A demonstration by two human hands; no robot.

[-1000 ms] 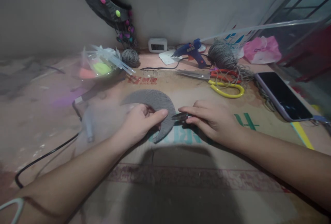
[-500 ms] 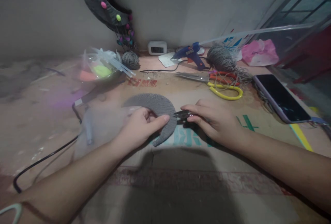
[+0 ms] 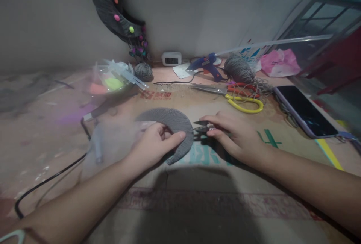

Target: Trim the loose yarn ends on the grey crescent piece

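Against the frame half a second earlier, the blades of the small dark snips (image 3: 203,128) have parted, and the whole scene sits lower in view. At far left the table (image 3: 60,142) is smeared by blur. The person's left hand (image 3: 153,142) has a closed grip on a gray yarn-wrapped crescent (image 3: 183,131), thumb on top, other fingers partly hidden. The crescent lies over the cardboard (image 3: 197,103) between the hands, its bulge facing right; the chord between its ends slants from far left toward the person, the near tip pointing toward the person, the far end lost in haze. Red characters on the cardboard have Latin letters beneath, too blurred to read. The right hand (image 3: 239,138) pinches the snips between thumb and forefinger, blades spread at the crescent's outer edge; whether they touch it cannot be told. Farther right, green printing runs partly behind that hand.
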